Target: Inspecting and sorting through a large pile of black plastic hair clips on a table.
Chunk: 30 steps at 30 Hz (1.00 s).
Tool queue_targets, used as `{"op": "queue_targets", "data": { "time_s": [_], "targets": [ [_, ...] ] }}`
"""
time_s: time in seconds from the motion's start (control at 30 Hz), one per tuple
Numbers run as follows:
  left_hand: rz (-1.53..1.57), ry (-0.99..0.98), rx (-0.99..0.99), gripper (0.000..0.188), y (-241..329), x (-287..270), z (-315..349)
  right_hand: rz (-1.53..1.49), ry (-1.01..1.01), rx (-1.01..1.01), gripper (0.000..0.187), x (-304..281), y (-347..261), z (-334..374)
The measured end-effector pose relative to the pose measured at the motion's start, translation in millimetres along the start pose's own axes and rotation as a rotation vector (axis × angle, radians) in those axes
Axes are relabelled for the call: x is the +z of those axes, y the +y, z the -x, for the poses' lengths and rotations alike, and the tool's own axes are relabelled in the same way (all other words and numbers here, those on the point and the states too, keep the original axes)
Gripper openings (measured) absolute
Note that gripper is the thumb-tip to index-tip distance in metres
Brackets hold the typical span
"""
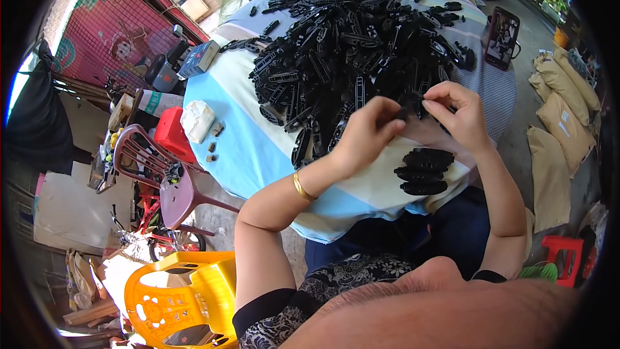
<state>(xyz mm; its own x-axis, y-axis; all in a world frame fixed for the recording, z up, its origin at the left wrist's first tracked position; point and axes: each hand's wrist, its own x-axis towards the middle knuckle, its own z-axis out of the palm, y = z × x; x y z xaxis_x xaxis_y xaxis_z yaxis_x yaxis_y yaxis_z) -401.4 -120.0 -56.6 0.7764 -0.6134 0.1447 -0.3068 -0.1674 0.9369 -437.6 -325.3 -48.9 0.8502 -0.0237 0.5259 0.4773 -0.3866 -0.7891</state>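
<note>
A small, dark, rounded part of black plastic [402, 114] sits at the fingertips of the left hand [368, 134], whose thumb and fingers appear clamped on its edge; its finer detail is lost against the dark parts behind. Just right of that grip, the right hand [463, 116] has its thumb and forefinger brought nearly together at the edge of the dark pieces, and I cannot tell whether anything is pinched between them. Nearer the body, below both hands, lies a neat stack of long, round-ended black plastic pieces [424, 171], their sides ridged. Beyond the grip, spreading away and to its left, rises a big loose heap of glossy black plastic parts [336, 45], many narrow and elongated, some with ladder-like slots that catch the light. All this rests on a soft, creased cloth with light blue, cream and grey bands [239, 155]. Farther left of the grip are a crumpled white bag [197, 121], small brown lumps [212, 147] and, at the cloth's edge, a blue-and-white box [199, 59]. Right of the grip and beyond it, a dark-framed phone [502, 37] stands propped. Well apart on that side, stuffed tan sacks [565, 129] lie on the floor.
</note>
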Motion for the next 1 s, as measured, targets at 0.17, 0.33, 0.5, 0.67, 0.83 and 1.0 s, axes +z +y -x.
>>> {"op": "queue_targets", "data": {
  "time_s": [0.17, 0.33, 0.5, 0.67, 0.83, 1.0],
  "targets": [
    [0.913, -0.017, -0.233, 0.020, -12, -1, -13, 0.095, 0.063, -0.179, 0.008, 16, -17, 8],
    [1.068, -0.028, -0.151, 0.026, -18, 1, -12, 0.158, 0.075, -0.229, 0.010, 25, -18, 10],
    [1.021, 0.025, -0.192, 0.026, -19, 3, -13, 0.330, 0.102, -0.368, 0.012, 23, -22, 11],
    [0.975, 0.069, -0.167, 0.025, -17, 4, -11, 0.447, 0.132, -0.442, 0.013, 24, -23, 12],
    [1.021, -0.013, -0.200, 0.026, -9, 4, -9, 0.300, 0.077, -0.406, 0.014, 14, -25, 7],
    [0.940, -0.167, -0.297, 0.027, -10, 1, -10, 0.286, -0.105, -0.573, 0.016, 9, -28, 3]
  ]
}}
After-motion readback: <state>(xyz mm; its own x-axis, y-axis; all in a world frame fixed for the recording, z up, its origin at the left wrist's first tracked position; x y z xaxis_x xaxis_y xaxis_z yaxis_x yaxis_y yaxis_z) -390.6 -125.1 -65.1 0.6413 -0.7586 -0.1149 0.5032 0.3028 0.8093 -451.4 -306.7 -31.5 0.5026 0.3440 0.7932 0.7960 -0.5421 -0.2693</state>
